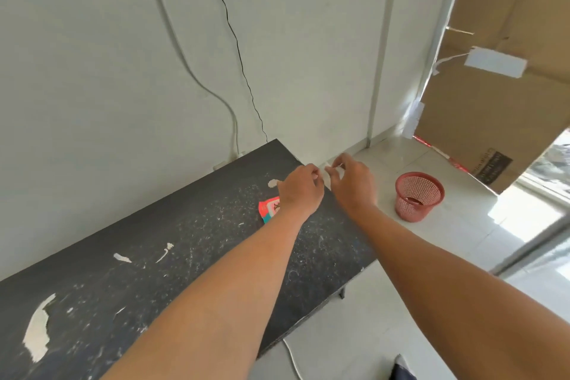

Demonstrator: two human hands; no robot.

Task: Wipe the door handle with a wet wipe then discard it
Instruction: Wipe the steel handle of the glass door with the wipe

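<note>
Both my hands are stretched out over the far right end of a dark scuffed table [172, 256]. My left hand [303, 187] and my right hand [353, 177] pinch a small white wet wipe [327, 172] between their fingertips; only a sliver of it shows. A red and teal wipe packet [268, 209] lies on the table just left of my left wrist, partly hidden by it. A red mesh waste basket [419, 196] stands on the floor to the right of my right hand. No door handle is in view.
A white wall with a white cable [185, 62] and a thin black cable [237, 46] runs behind the table. A large cardboard sheet [509, 95] leans at the right. Bright glass [549, 182] lies at the far right. Pale tiled floor [401, 302] surrounds the basket.
</note>
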